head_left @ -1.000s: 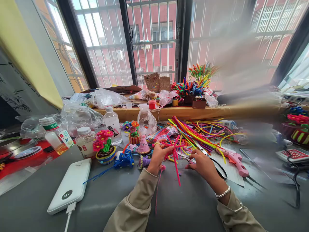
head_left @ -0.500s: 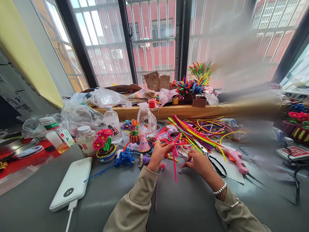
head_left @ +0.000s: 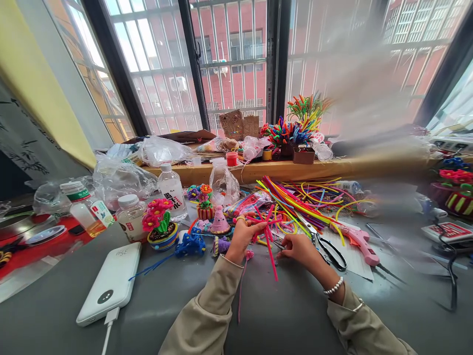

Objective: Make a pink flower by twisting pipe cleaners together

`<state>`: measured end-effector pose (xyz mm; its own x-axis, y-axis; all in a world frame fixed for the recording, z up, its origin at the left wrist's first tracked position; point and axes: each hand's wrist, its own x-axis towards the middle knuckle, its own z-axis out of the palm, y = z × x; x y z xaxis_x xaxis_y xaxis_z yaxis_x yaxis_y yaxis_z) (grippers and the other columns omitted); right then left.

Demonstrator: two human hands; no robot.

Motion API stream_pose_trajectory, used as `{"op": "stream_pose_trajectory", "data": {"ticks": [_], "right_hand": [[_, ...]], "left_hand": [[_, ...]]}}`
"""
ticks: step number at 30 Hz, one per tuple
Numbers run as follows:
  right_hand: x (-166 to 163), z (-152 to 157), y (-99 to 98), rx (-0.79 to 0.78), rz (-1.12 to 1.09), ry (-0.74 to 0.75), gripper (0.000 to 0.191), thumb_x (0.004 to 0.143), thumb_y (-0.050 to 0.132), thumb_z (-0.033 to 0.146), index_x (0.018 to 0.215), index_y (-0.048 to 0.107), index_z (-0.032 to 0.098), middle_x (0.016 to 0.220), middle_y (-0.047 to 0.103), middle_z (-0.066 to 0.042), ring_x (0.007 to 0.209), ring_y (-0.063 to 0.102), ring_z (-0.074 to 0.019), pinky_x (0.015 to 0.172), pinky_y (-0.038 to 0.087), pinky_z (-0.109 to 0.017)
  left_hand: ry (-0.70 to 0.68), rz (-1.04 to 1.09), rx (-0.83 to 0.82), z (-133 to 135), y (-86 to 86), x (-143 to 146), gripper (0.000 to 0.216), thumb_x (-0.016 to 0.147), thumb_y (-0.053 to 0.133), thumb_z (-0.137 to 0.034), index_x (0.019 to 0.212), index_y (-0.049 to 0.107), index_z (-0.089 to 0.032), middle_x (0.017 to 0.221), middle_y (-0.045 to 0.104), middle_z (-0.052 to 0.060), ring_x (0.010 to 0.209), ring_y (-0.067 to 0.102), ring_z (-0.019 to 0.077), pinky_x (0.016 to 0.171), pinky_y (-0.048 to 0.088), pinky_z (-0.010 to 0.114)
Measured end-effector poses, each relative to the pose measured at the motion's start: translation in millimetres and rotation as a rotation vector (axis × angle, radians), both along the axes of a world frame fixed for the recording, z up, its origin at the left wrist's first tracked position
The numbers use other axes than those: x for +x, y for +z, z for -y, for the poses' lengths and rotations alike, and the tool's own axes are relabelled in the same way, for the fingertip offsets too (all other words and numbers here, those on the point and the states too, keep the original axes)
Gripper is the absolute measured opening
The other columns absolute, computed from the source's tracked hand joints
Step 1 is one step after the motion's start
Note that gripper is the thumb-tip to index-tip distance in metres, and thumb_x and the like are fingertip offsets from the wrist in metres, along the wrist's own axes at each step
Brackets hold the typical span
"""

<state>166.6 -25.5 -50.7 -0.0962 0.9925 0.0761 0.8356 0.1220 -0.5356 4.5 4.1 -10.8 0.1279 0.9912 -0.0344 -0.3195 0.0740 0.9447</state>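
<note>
My left hand point(head_left: 241, 238) is closed on a bundle of pink pipe cleaners point(head_left: 269, 236), whose ends fan out above my fingers and hang down over the grey table point(head_left: 281, 315). My right hand point(head_left: 301, 248) is just to the right of the bundle, its fingers pinched at the stems near the table top. Black-handled scissors point(head_left: 327, 247) lie right behind my right hand. A thin pink strand point(head_left: 242, 291) trails down beside my left wrist.
A heap of coloured pipe cleaners point(head_left: 303, 199) lies behind the hands, a pink glue gun point(head_left: 356, 240) to the right. Small pipe-cleaner flower pots point(head_left: 159, 224), bottles point(head_left: 172, 190) and a white power bank point(head_left: 111, 281) stand left. The windowsill point(head_left: 295, 170) holds clutter.
The pink bundle has tilted slightly and shifted a little, its long stem swinging. My right hand drew closer to the bundle. The view moved slightly.
</note>
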Motion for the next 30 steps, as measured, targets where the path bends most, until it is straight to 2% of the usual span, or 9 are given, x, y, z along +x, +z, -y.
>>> {"op": "stream_pose_trajectory", "data": {"ticks": [3, 5, 8, 10, 14, 16, 20, 26, 30], "right_hand": [[-1, 0, 0.4, 0.026, -0.03, -0.036, 0.018, 0.054, 0.066, 0.032, 0.063, 0.059, 0.018, 0.059, 0.062, -0.002, 0.062, 0.058, -0.0184, 0.051, 0.036, -0.024], [-2, 0, -0.4, 0.018, -0.073, -0.037, 0.018, 0.053, 0.067, 0.029, 0.065, 0.058, 0.018, 0.055, 0.061, -0.001, 0.058, 0.057, -0.0175, 0.051, 0.036, -0.024], [-1, 0, -1.4, -0.02, -0.171, -0.01, 0.012, 0.058, 0.063, 0.025, 0.065, 0.057, 0.017, 0.047, 0.058, 0.002, 0.044, 0.054, -0.0131, 0.047, 0.038, -0.022], [-1, 0, -0.1, -0.028, -0.242, 0.008, 0.012, 0.064, 0.058, 0.029, 0.063, 0.058, 0.017, 0.047, 0.058, 0.002, 0.042, 0.054, -0.0118, 0.046, 0.04, -0.022], [-9, 5, 8.7, -0.032, -0.44, 0.06, 0.041, 0.078, 0.037, 0.047, 0.073, 0.061, 0.015, 0.062, 0.063, -0.003, 0.051, 0.057, -0.0115, 0.048, 0.043, -0.022], [-16, 10, 14.0, -0.087, -0.661, 0.16, 0.039, 0.072, 0.047, 0.05, 0.075, 0.061, 0.014, 0.064, 0.063, -0.003, 0.055, 0.056, -0.0116, 0.049, 0.043, -0.022], [-26, 17, 17.8, -0.21, -0.835, 0.264, 0.03, 0.063, 0.061, 0.044, 0.064, 0.057, 0.015, 0.057, 0.058, 0.002, 0.051, 0.05, -0.0083, 0.051, 0.039, -0.02], [-17, 12, 11.8, -0.252, -0.857, 0.281, 0.031, 0.063, 0.061, 0.045, 0.064, 0.055, 0.015, 0.054, 0.056, 0.003, 0.048, 0.048, -0.0077, 0.05, 0.037, -0.021], [-11, 10, 15.2, -0.228, -0.866, 0.236, 0.04, 0.07, 0.05, 0.052, 0.061, 0.057, 0.013, 0.056, 0.058, 0.0, 0.051, 0.052, -0.009, 0.054, 0.041, -0.023]], "left_hand": [[0.023, -0.002, -0.005, 0, 0.3, 0, 0.049, 0.047, 0.075, -0.012, 0.082, 0.041, -0.016, 0.052, 0.059, -0.004, 0.048, 0.059, 0.0105, 0.047, 0.045, 0.019], [0.036, 0.006, 0.004, 0, 0.3, 0, 0.047, 0.047, 0.075, -0.013, 0.08, 0.041, -0.016, 0.051, 0.058, -0.005, 0.048, 0.058, 0.01, 0.048, 0.045, 0.018], [0.051, 0.022, 0.022, 0, 0.8, -1, 0.045, 0.048, 0.074, -0.014, 0.077, 0.041, -0.016, 0.05, 0.057, -0.005, 0.048, 0.057, 0.0084, 0.046, 0.044, 0.016], [0.071, 0.036, 0.03, 0, 1.4, -1, 0.045, 0.048, 0.074, -0.014, 0.077, 0.04, -0.016, 0.05, 0.057, -0.006, 0.048, 0.057, 0.0083, 0.045, 0.043, 0.015], [0.104, 0.038, 0.047, 1, 2.5, 0, 0.047, 0.046, 0.075, -0.016, 0.076, 0.039, -0.017, 0.049, 0.056, -0.006, 0.045, 0.056, 0.0089, 0.042, 0.04, 0.016], [0.109, 0.044, 0.057, 2, 3.1, 1, 0.046, 0.045, 0.075, -0.017, 0.073, 0.038, -0.017, 0.047, 0.053, -0.007, 0.043, 0.054, 0.0079, 0.041, 0.039, 0.016], [0.118, 0.067, 0.062, 3, 5.1, 2, 0.044, 0.045, 0.075, -0.017, 0.069, 0.038, -0.016, 0.046, 0.051, -0.008, 0.044, 0.053, 0.0063, 0.044, 0.04, 0.016], [0.159, 0.073, 0.013, 0, 8.9, -4, 0.039, 0.044, 0.075, -0.017, 0.065, 0.043, -0.014, 0.052, 0.056, -0.004, 0.047, 0.054, 0.0072, 0.047, 0.041, 0.017], [0.151, 0.134, 0.045, -2, 8.8, -7, 0.036, 0.043, 0.075, -0.018, 0.062, 0.045, -0.013, 0.051, 0.055, -0.004, 0.046, 0.052, 0.0058, 0.048, 0.041, 0.017]]}}
